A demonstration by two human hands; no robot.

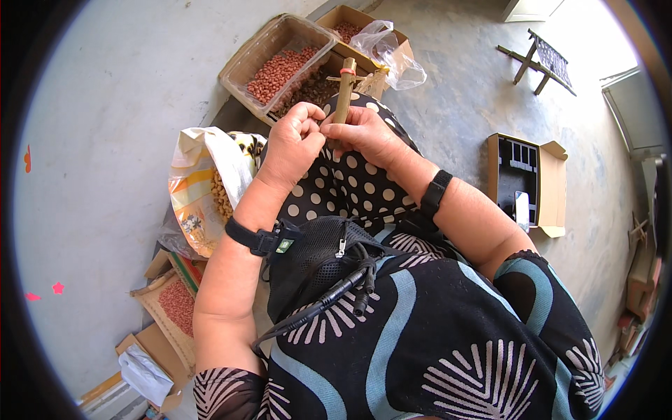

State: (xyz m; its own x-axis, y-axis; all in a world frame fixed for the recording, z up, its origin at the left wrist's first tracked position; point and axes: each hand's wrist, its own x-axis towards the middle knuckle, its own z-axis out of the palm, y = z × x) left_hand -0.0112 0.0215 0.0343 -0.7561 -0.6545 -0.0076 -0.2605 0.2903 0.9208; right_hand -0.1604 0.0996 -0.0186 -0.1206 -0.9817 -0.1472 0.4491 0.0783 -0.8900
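Upright in my right hand (pixel 365 136) is a short split wooden stick (pixel 344 92) with a red band near its top; the fingers are wrapped round its lower part. My left hand (pixel 292 143) is close against the right one, its thumb and fingers pinched together. Whatever they pinch is too small or hidden to make out. Both hands are above my lap, over black trousers (pixel 315 189) with pale dots. Just beyond them, a clear plastic bin (pixel 234 70) contains red-skinned shelled peanuts (pixel 280 73). Left of my lap, an open sack (pixel 196 164) has unshelled peanuts (pixel 221 194) inside.
Behind the bin stands a cardboard box (pixel 343 15) with more peanuts and a clear plastic bag (pixel 388 52). More red peanuts (pixel 176 306) lie at lower left. On the floor to the right are an open box with a black insert (pixel 516 182) and a folding stool (pixel 546 61).
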